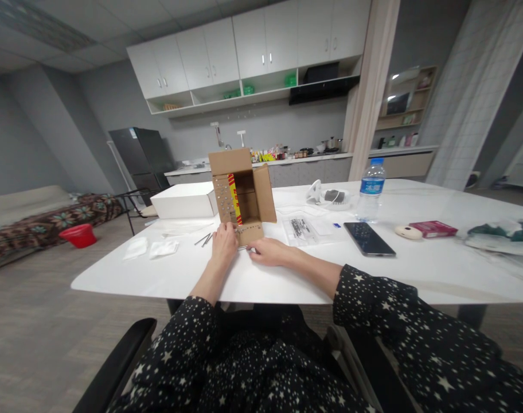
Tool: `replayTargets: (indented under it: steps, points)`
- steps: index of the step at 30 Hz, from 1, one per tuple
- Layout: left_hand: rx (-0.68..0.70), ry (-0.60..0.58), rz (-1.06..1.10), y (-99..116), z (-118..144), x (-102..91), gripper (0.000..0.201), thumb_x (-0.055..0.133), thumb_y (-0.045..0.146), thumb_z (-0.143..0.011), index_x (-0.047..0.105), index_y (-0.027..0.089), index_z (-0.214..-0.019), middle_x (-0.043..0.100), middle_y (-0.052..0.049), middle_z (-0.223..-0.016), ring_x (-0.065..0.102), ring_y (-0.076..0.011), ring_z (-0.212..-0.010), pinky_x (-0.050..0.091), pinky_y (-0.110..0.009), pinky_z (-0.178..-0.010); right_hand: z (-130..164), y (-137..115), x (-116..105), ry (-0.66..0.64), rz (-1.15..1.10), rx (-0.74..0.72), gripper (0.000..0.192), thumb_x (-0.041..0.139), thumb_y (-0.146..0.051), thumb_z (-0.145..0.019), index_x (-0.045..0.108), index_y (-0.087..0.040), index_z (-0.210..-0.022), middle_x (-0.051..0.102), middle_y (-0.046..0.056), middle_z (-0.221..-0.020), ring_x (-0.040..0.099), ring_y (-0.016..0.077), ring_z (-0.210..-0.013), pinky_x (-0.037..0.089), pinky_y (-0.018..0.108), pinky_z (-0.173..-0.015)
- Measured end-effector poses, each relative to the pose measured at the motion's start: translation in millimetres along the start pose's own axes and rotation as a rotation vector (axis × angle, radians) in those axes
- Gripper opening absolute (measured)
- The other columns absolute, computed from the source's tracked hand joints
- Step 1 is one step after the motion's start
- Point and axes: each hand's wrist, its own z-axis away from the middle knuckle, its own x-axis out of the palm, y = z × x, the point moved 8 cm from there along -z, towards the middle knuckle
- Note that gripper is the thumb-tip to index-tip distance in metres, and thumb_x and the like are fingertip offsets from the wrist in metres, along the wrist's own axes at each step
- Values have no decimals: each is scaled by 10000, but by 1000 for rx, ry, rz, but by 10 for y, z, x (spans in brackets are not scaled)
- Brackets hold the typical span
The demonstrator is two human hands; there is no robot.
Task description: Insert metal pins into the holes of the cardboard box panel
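An open cardboard box (266, 195) stands on the table before me, its flaps spread and a yellow-and-red tape strip on one of them. Small shiny pieces dot the left flap and the lower flap. My left hand (225, 242) is at the box's lower left, fingers curled against the cardboard flap. Just right of it, my right hand (270, 252) is closed near the lower flap, with a thin metal piece (243, 247) at its fingertips; its exact kind is too small to tell. Several slim metal rods (205, 239) lie left of my left hand.
A white box (184, 199) stands behind on the left, with crumpled white tissues (164, 248) nearer. Toward the right are a clear bag of small dark parts (301, 228), a phone (369, 238), a water bottle (371, 192), a white device (328, 197) and a dark red box (433, 229).
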Motion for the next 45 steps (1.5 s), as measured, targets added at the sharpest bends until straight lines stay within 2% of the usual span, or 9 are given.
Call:
replayTargets:
  steps: [4,7,11,16,25,32,40,45]
  points:
    - [-29,26,22,-28,28,-59,256,403,181,-915,560,148,-1114,614,-142,-1079,607,-273,-1018,441,-409,-919,4,-10,-10,5,-6,-7,357,452,-248,-880,671,-180,-1153,733,116,-1017,677,257,-917,451,297,-741]
    - [-43,-1,1,-45,32,-61,246,394,223,-936,577,158,-1087,634,-137,-1046,616,-275,-1003,441,-406,-901,6,-11,-7,2,-10,-9,352,454,-242,-883,673,-182,-1152,733,116,-1017,675,258,-926,450,297,-741]
    - [-55,-41,-27,-45,30,-62,254,362,212,-946,588,161,-1050,651,-135,-1031,619,-270,-1010,442,-392,-888,1,-6,3,1,-13,-10,351,460,-240,-884,672,-184,-1158,733,113,-1017,673,253,-928,450,295,-750]
    - [-57,-22,-17,-30,36,-90,249,380,232,-942,568,151,-1084,648,-137,-1053,618,-273,-1023,444,-388,-888,-2,-5,5,7,-16,-17,354,454,-250,-883,671,-180,-1154,734,107,-1001,675,246,-914,450,289,-740]
    - [-67,-49,-47,-68,18,-24,228,354,198,-952,549,145,-1058,617,-149,-1066,616,-278,-1014,445,-411,-890,3,-11,-5,8,-14,-12,337,463,-242,-889,675,-183,-1145,733,109,-1018,674,247,-926,445,285,-738]
    - [-64,25,27,-41,35,-100,208,346,213,-948,528,156,-1030,640,-134,-1061,615,-271,-1011,434,-416,-903,-2,-6,5,10,-13,-21,338,457,-247,-891,674,-186,-1142,731,109,-1023,675,248,-914,445,286,-728]
    - [-57,24,140,-91,28,-63,135,433,238,-902,537,190,-973,671,-93,-1001,637,-249,-972,449,-380,-871,-22,25,33,17,-15,-23,336,460,-252,-892,675,-187,-1142,729,114,-1036,672,251,-926,447,292,-750]
    - [-78,98,211,-111,21,-151,118,447,241,-886,545,200,-938,667,-76,-946,638,-227,-912,467,-351,-823,-21,37,42,16,-13,-16,342,459,-261,-891,672,-193,-1150,728,112,-1042,673,253,-936,447,291,-745]
